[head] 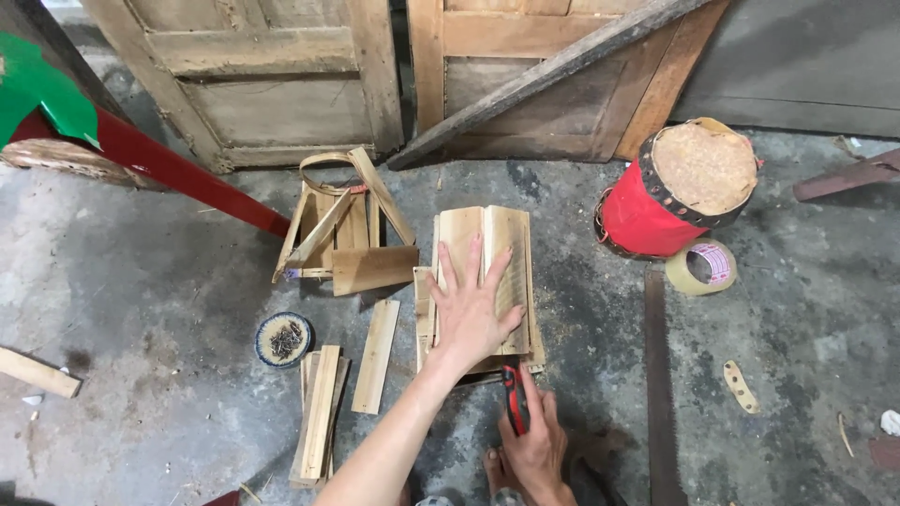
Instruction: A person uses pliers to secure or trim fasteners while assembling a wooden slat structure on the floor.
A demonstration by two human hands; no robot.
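**Palm flat on the boards, tool gripped below**

The business end of my tool is hidden under the stacked boards, and my right forearm is cut off at the bottom edge. My left hand (pixel 472 302) lies spread wide, fingers splayed, pressing the wooden boards (pixel 487 267) mid-floor. Right of it, my right hand (pixel 534 445) is closed around a red-and-black tool handle (pixel 514 398) touching the stack's near edge.

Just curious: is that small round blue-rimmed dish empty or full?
Partly filled: the small round blue-rimmed dish holds a loose heap of dark nails.
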